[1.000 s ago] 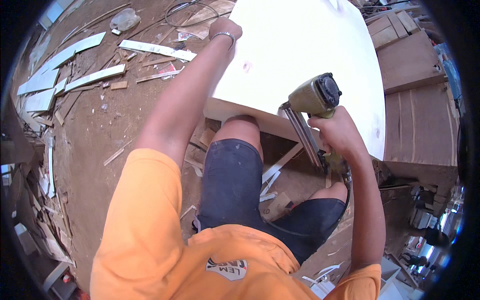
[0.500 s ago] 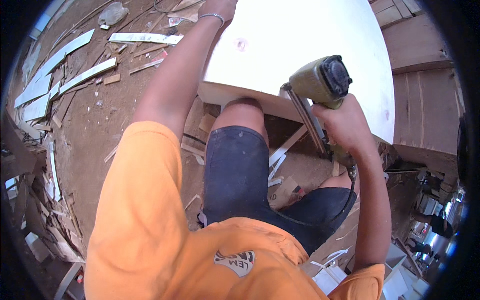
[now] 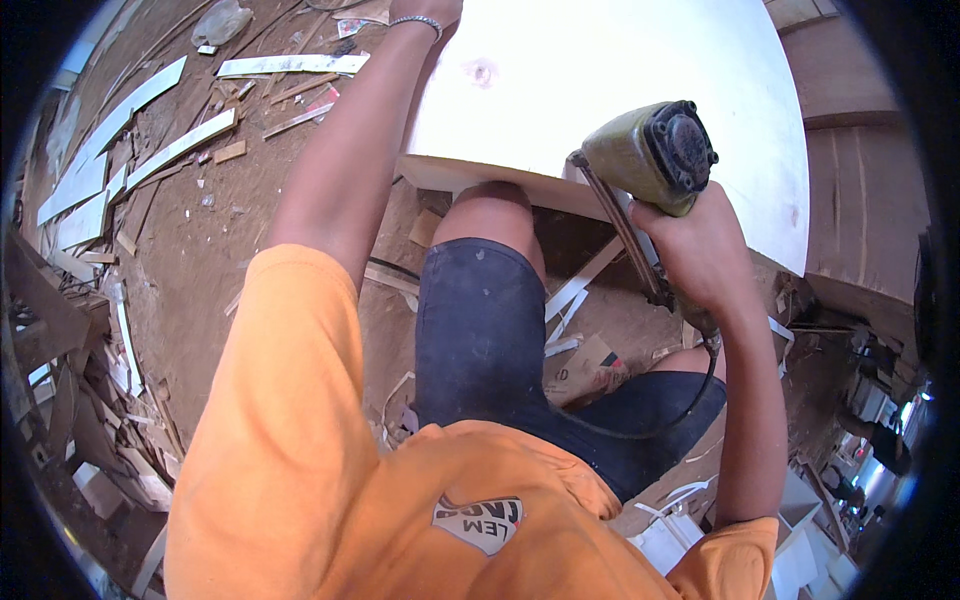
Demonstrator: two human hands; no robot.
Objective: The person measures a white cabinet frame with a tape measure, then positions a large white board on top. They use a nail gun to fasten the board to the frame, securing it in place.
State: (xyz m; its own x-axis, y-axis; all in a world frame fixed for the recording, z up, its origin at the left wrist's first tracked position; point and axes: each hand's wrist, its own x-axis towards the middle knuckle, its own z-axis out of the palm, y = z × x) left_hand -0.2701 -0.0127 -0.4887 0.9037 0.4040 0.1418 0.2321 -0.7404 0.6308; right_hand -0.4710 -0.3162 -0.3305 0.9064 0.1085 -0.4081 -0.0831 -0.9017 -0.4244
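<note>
Right hand (image 3: 705, 255) fingers wrapped tight round nail gun (image 3: 650, 160). Left hand (image 3: 430, 10) on white panel (image 3: 600, 80), grip not visible. Knee under edge, stray nail risk.

Nail gun (image 3: 655, 155) at panel (image 3: 620, 70) near edge, scraps (image 3: 180, 145) left.

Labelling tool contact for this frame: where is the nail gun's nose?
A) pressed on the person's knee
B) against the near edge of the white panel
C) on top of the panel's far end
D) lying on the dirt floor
B: the right hand holds the olive nail gun with its nose at the near edge of the white panel.
</note>
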